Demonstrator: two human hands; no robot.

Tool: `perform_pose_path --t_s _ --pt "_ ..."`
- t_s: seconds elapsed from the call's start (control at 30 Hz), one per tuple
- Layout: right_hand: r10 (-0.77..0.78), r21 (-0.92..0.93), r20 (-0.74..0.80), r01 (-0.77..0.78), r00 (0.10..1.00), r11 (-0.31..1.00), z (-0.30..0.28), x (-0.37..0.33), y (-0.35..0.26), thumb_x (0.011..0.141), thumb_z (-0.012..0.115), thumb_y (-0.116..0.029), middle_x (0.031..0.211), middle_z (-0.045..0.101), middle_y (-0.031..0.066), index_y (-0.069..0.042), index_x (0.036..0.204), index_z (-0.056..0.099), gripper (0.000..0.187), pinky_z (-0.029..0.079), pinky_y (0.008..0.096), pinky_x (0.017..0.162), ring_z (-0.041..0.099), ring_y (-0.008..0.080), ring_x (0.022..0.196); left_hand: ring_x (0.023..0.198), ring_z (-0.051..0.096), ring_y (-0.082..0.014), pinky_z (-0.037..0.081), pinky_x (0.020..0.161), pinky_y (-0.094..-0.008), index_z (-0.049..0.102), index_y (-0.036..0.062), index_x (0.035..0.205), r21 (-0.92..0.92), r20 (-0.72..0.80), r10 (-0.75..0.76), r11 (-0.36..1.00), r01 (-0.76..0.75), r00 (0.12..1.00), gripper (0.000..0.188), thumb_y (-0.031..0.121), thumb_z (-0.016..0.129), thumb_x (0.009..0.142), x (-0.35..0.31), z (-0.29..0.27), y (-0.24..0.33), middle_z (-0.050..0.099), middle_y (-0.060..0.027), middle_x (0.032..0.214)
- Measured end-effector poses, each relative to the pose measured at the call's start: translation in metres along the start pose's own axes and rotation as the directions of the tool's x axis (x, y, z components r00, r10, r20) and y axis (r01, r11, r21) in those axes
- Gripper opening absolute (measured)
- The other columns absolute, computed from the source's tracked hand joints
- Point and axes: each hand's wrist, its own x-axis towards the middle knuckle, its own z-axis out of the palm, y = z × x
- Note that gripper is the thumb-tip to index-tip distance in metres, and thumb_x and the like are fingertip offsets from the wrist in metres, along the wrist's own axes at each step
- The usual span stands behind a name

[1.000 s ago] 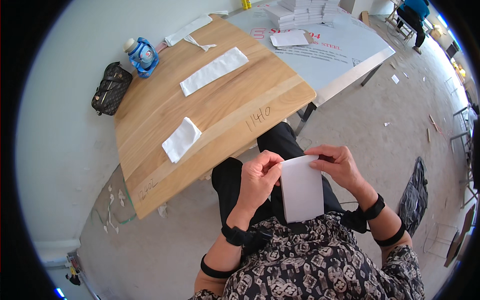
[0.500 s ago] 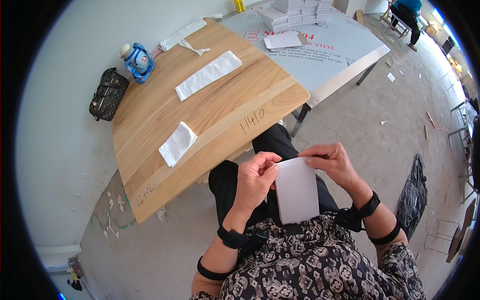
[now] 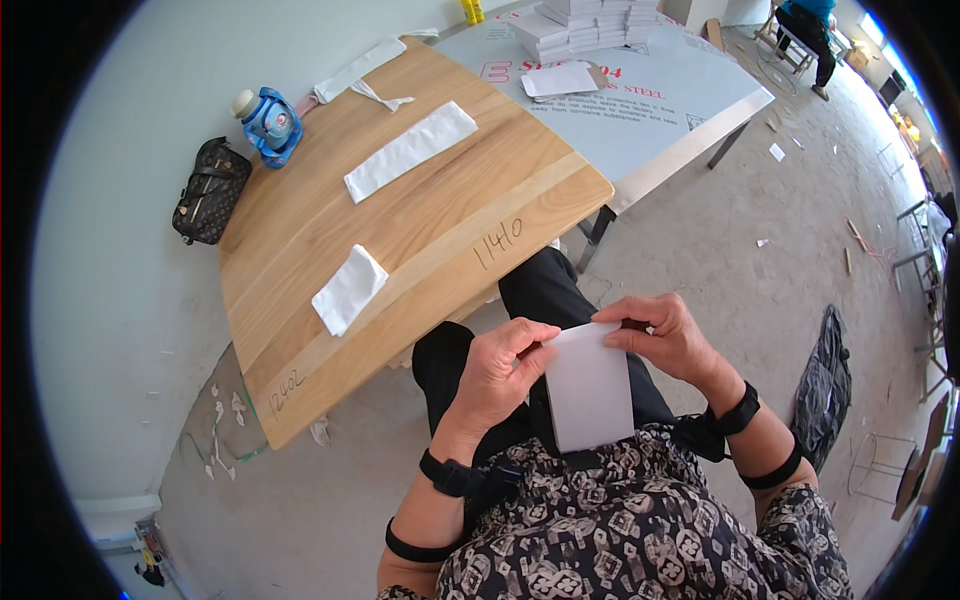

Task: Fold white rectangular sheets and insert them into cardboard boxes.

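Note:
A flat white box (image 3: pixel 591 397) stands tilted over my lap, its lower end against my shirt. At its far left corner, my left hand (image 3: pixel 498 365) pinches the edge between thumb and fingers. My right hand (image 3: pixel 657 334) grips the far right corner the same way, thumb on the near face and fingers behind. A narrow flap or fold shows along the top edge between the two hands. On the wooden table ahead lie a small folded white cloth (image 3: pixel 349 290) and a longer folded white cloth (image 3: pixel 411 152), both apart from my hands.
The wooden table (image 3: pixel 450 215) fills the left front. Behind it a metal-topped table (image 3: pixel 650 120) bears stacked white boxes (image 3: pixel 580 35) and an open white box (image 3: pixel 563 80). A blue bottle (image 3: pixel 270 128) and dark bag (image 3: pixel 212 192) sit by the wall. Black plastic (image 3: pixel 823 390) lies on the floor.
My left hand has shifted slightly left and down, and its fingers are straighter along the box's top edge. The whole view has moved a little. Both hands keep hold of the box.

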Motion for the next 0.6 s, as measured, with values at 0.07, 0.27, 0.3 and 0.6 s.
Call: perform_pose_path --t_s 0.07,0.27,0.3,0.6 --pt "0.084 0.134 -0.041 -0.078 0.996 0.988 0.005 -0.003 0.008 0.083 0.066 -0.003 0.075 0.066 0.0019 0.003 0.097 0.069 0.015 0.047 0.023 0.062 0.059 0.0083 0.069 0.064 0.058 -0.005 0.048 0.057 -0.0215 0.065 -0.002 0.094 -0.006 0.004 -0.074 0.997 0.074 0.997 0.007 0.001 0.064 0.087 0.002 0.003 0.004 0.064 -0.0017 0.074" --pt "0.376 0.377 0.052 -0.366 0.925 0.851 -0.004 0.009 0.003 0.078 0.062 0.002 0.072 0.063 0.0017 0.003 0.093 0.07 0.017 0.043 0.0203 0.056 0.056 0.0066 0.064 0.062 0.054 -0.0038 0.044 0.056 -0.0197 0.066 -0.001 0.092 -0.196 0.09 -0.432 0.875 0.442 0.897 0.011 0.0 0.059 0.084 0.019 0.001 0.013 0.063 -0.0006 0.069" --pt "0.407 0.398 0.097 -0.41 0.908 0.82 -0.007 0.011 0.004 0.077 0.061 0.003 0.07 0.063 0.0019 0.003 0.091 0.07 0.017 0.041 0.0198 0.055 0.054 0.0058 0.062 0.062 0.054 -0.0036 0.043 0.056 -0.0193 0.067 -0.0008 0.092 -0.192 0.136 -0.463 0.855 0.482 0.876 0.013 -0.001 0.057 0.083 0.022 0.001 0.014 0.063 -0.0005 0.068" --pt "0.122 -0.041 -0.062 -0.125 0.991 0.991 0.003 0.006 -0.002 0.077 0.06 0.003 0.068 0.064 0.0075 0.004 0.081 0.066 0.007 0.044 0.0253 0.055 0.057 0.0112 0.06 0.07 0.058 -0.0072 0.046 0.063 -0.0218 0.069 -0.0018 0.097 -0.051 0.082 -0.225 0.972 0.23 0.971 0.018 -0.003 0.057 0.084 0.014 0.01 0.008 0.067 -0.003 0.081"
